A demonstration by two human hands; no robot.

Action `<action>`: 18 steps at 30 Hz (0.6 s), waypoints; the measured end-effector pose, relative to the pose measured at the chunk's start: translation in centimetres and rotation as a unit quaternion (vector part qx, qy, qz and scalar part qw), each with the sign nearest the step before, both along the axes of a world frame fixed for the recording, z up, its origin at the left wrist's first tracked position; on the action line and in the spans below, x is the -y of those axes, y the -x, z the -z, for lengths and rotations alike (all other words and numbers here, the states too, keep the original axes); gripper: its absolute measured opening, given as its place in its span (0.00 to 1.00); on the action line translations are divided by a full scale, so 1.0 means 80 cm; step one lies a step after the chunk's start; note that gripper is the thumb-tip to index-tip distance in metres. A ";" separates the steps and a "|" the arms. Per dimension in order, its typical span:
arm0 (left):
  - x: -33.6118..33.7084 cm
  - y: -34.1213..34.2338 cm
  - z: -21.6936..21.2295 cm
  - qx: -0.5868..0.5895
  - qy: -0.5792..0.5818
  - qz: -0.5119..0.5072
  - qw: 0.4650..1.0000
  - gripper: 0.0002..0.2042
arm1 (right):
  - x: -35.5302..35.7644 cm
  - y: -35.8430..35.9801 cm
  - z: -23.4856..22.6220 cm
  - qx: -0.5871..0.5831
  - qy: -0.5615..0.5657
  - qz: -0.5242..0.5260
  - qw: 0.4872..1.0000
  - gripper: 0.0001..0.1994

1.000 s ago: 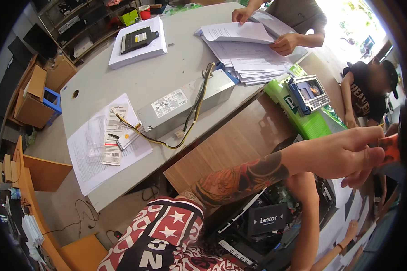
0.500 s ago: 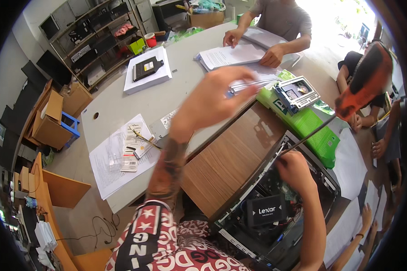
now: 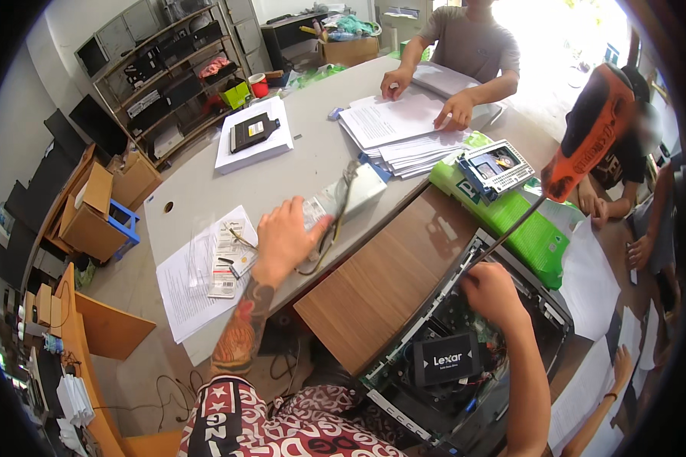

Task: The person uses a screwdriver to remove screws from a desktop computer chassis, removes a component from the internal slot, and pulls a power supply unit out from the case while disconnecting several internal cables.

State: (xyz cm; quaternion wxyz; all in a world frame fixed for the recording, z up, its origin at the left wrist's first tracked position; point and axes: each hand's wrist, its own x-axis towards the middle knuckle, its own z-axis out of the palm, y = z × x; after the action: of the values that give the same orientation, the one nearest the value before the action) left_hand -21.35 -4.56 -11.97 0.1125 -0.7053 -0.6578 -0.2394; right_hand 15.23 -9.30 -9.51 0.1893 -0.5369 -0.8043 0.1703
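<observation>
My left hand (image 3: 286,236) is open, fingers spread, at the near end of a silver metal box with cables (image 3: 367,188), which looks like a slim power supply. Whether it touches the box I cannot tell. My right hand (image 3: 499,293) is closed at the inner edge of an open black computer case (image 3: 404,411), by the tip of a screwdriver (image 3: 591,141). The orange and black handle points up to the right; the fingers seem to pinch its shaft low down, though the grip is partly hidden. A black solid state drive (image 3: 445,359) lies inside the case among wires.
A green pack (image 3: 511,228) carries a hard drive in a bracket (image 3: 497,169). Papers (image 3: 400,126) lie before a person across the table. A black optical drive (image 3: 251,131) rests on a white stack. Packaging (image 3: 222,263) lies left. Other people's hands are at the right.
My left hand has come down and toward me, from above the table to the silver box, which now shows more. My right hand stays at the case edge; the screwdriver handle has shifted slightly.
</observation>
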 end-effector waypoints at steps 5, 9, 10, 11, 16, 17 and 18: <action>0.024 -0.035 -0.001 0.004 -0.047 -0.006 0.999 0.29 | 0.000 -0.005 0.001 -0.013 0.011 0.011 1.000 0.06; 0.028 -0.030 -0.009 0.011 -0.016 -0.019 1.000 0.29 | -0.004 -0.001 0.007 -0.037 0.038 0.019 0.998 0.06; 0.030 -0.032 -0.010 0.006 -0.010 -0.015 1.000 0.30 | -0.004 -0.001 0.007 -0.036 0.033 0.018 0.999 0.06; 0.031 -0.037 -0.013 0.007 -0.009 -0.013 1.000 0.30 | -0.005 -0.002 0.007 -0.037 0.024 0.021 0.999 0.06; 0.025 -0.043 -0.025 0.043 0.063 -0.001 0.997 0.31 | -0.003 -0.007 0.006 -0.020 0.019 0.030 0.999 0.05; 0.027 -0.042 -0.023 0.042 0.064 -0.003 0.997 0.31 | -0.004 -0.005 0.006 -0.011 0.013 0.030 0.999 0.05; 0.029 -0.044 -0.021 0.031 0.056 -0.011 0.998 0.31 | -0.005 -0.003 0.005 -0.013 0.014 0.029 0.999 0.05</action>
State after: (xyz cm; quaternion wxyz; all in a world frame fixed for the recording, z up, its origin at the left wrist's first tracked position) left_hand -17.82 -6.89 -10.26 0.0550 -0.6955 -0.6808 -0.2230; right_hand 15.48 -8.93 -9.92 0.1969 -0.5606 -0.7832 0.1831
